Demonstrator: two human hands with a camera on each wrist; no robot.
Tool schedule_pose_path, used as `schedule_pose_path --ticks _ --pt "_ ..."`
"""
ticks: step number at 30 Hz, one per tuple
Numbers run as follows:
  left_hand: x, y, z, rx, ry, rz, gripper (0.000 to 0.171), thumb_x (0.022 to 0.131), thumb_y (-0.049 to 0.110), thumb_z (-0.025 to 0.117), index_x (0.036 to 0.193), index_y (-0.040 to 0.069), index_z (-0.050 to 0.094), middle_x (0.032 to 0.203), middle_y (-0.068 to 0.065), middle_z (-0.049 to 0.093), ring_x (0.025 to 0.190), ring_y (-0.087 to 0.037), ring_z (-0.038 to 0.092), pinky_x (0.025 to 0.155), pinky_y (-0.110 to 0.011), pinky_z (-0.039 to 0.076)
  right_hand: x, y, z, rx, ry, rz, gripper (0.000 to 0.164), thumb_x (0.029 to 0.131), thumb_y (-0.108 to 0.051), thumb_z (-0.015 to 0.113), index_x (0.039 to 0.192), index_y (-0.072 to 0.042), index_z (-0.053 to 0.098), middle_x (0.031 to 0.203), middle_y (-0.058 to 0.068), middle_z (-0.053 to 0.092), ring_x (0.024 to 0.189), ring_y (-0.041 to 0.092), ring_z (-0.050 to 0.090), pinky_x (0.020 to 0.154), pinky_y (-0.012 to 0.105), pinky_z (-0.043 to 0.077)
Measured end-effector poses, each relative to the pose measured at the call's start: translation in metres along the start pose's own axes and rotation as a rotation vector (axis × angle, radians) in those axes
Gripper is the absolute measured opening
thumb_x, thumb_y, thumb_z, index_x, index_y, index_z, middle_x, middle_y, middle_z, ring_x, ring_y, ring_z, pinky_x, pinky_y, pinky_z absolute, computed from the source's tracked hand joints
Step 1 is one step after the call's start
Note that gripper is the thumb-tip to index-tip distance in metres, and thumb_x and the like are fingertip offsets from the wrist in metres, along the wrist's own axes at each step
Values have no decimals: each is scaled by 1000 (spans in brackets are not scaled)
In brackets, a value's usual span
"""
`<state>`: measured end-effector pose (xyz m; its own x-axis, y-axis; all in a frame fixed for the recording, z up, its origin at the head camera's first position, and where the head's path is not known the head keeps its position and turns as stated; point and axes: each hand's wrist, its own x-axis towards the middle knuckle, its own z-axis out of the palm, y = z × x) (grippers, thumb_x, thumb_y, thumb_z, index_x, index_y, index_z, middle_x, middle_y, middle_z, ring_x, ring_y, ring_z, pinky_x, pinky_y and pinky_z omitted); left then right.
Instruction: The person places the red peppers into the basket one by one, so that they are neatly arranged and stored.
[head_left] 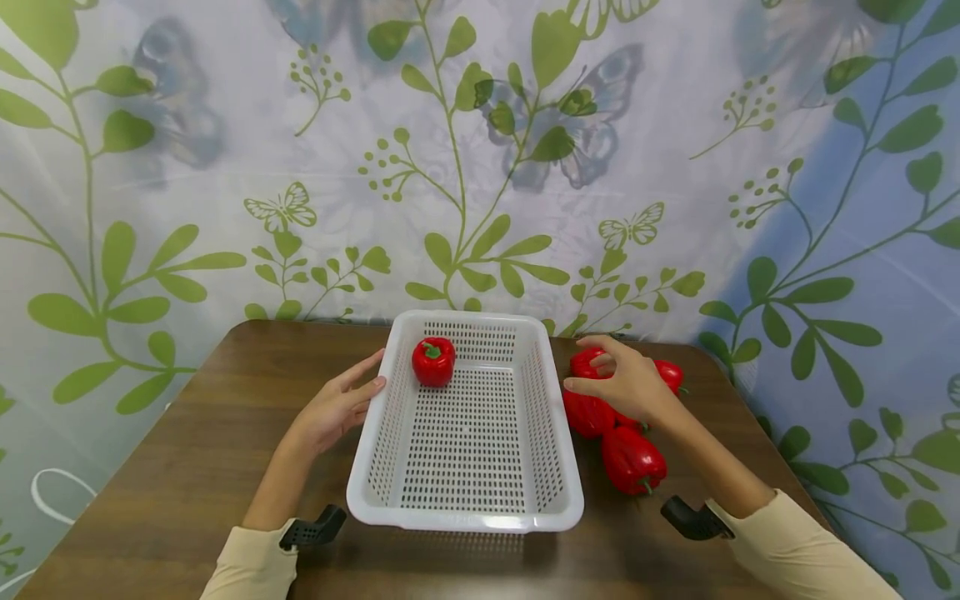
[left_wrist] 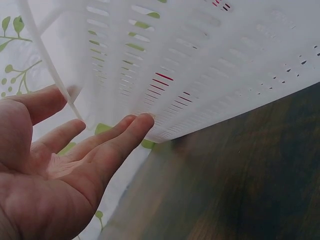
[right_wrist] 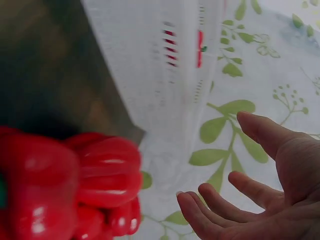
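Note:
A white perforated plastic basket [head_left: 465, 521] stands on the table with one red bell pepper [head_left: 432, 362] in its far left part. Its left rim is met by the fingertips of my left hand [head_left: 337, 408]; in the left wrist view the fairly straight fingers reach along the outer wall [left_wrist: 200, 65]. My right hand [head_left: 626, 379] hovers right of the basket, above several red bell peppers [head_left: 633, 460], with nothing in its spread, slightly bent fingers. In the right wrist view a gap separates that hand from the glossy peppers [right_wrist: 107, 170].
The brown wooden table [head_left: 277, 367] ends at the back against a hanging cloth [head_left: 337, 150] with green leaves and butterflies. A white cord [head_left: 52, 492] loops at the far left. Dark wrist mounts [head_left: 315, 529] sit at both sleeves.

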<state>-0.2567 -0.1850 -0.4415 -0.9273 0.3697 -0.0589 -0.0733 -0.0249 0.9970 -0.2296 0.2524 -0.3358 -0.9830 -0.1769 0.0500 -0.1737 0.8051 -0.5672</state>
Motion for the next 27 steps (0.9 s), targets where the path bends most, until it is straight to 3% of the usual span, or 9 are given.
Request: schedule_pose_path --ticks 9,19,27 --pt "-2 1 0 6 -1 1 66 106 24 56 163 23 24 148 -28 48 122 -33 66 95 -39 59 -29 22 3 -59 26 8 71 86 -41 80 143 -8 51 130 27 64 116 43 64 86 58 59" --pt "-1 -2 1 -6 -5 -12 65 106 25 56 163 24 24 150 -28 46 123 -34 65 95 -38 59 -55 47 11 -84 -3 48 68 83 -42 82 136 -9 54 123 27 66 111 44 65 80 56 61" --pt "2 0 0 -6 5 -15 66 105 26 57 163 25 25 150 -28 47 124 -34 65 95 -39 59 -70 64 16 -121 14 40 71 80 -42 85 133 -7 55 123 29 65 111 45 64 78 58 59"
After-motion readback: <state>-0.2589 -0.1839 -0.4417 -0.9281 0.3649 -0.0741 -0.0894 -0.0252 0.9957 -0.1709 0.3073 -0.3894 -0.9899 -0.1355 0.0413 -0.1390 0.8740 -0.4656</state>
